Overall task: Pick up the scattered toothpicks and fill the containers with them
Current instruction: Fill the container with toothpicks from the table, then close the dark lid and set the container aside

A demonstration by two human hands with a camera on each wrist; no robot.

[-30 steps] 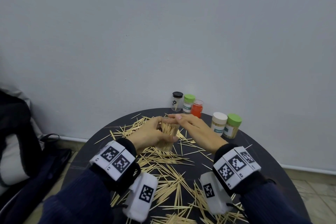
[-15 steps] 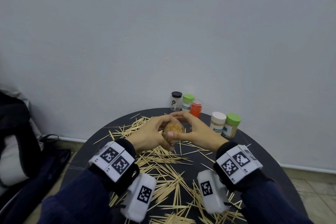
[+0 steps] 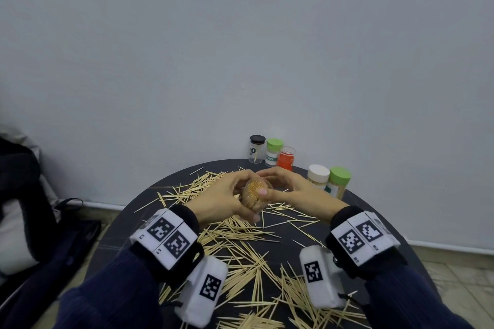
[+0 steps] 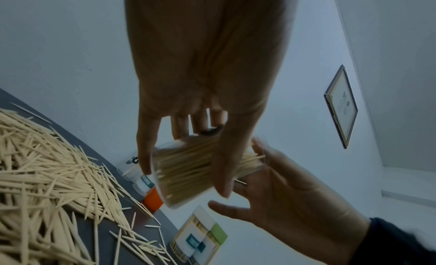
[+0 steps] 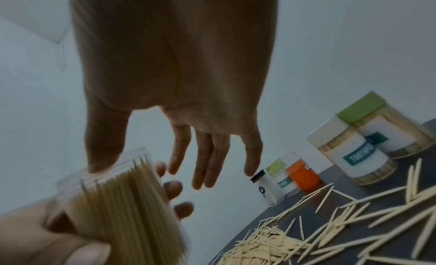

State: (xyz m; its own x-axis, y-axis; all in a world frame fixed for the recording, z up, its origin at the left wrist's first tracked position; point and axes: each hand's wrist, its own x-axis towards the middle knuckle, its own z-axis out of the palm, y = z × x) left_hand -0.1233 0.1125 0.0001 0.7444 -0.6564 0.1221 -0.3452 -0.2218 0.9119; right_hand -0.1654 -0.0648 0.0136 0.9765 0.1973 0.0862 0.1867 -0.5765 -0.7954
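Left hand (image 3: 223, 199) grips clear toothpick container (image 3: 255, 195), tipped toward camera, packed nearly full, above desk (image 3: 395, 232). Right hand (image 3: 291, 189) open, thumb on rim. Tip imo: tap picks level, keep mouth tilted up so nothing spills. Loose toothpicks (image 3: 240, 246) everywhere below.

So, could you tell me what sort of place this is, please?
Probably a plain room in a home or office: a small round dark table against a bare wall, a framed picture hanging, and a tiled floor.
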